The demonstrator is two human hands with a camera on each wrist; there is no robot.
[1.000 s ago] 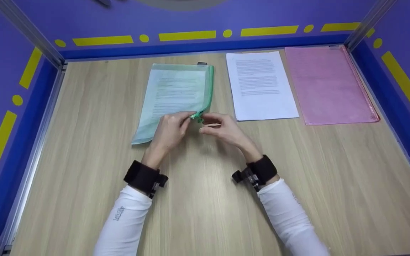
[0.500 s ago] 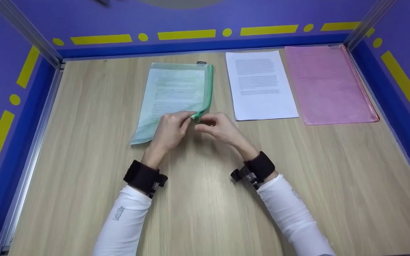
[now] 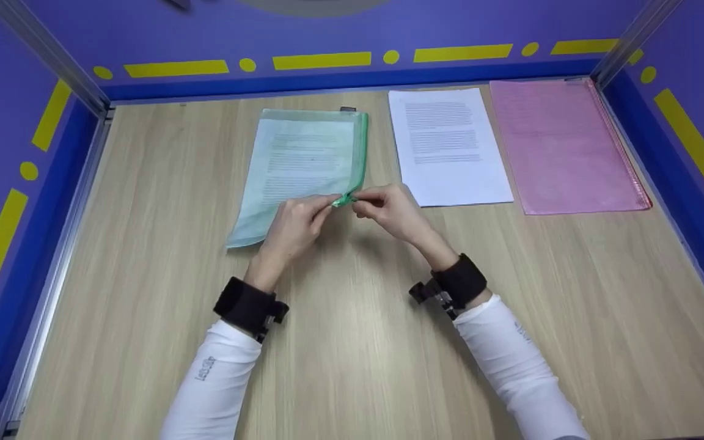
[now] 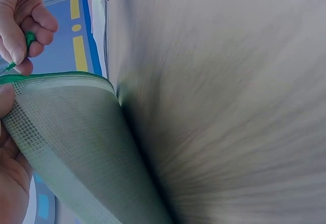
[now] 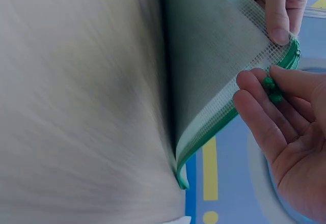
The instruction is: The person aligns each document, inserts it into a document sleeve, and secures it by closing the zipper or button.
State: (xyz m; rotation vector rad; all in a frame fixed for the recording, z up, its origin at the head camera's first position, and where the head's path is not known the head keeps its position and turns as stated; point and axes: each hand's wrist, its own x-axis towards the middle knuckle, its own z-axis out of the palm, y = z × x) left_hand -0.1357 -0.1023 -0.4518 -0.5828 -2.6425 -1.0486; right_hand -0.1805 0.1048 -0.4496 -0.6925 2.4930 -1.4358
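A translucent green mesh zip pouch (image 3: 303, 159) with printed sheets inside lies at the centre left, its near right corner lifted off the table. My left hand (image 3: 296, 223) pinches that corner, its thumb on the mesh beside the green zip edge in the right wrist view. My right hand (image 3: 393, 211) pinches the green zip pull (image 5: 270, 83) between thumb and fingers, close to the left fingertips. In the left wrist view, the green pull end (image 4: 30, 37) shows among the right hand's fingers. The zip slider itself is mostly hidden by the fingertips.
A stack of printed paper (image 3: 450, 177) lies right of the pouch, just beyond the right hand. Farther right is a pink zip pouch (image 3: 572, 153). Purple-blue panels (image 3: 327, 36) with yellow marks border the wooden table (image 3: 352, 342) at the back and sides.
My right hand first shifts left to the zip pull, then moves right and slightly away, its fingers now closed on the pull. The pouch corner rises slightly; my left hand keeps its grip.
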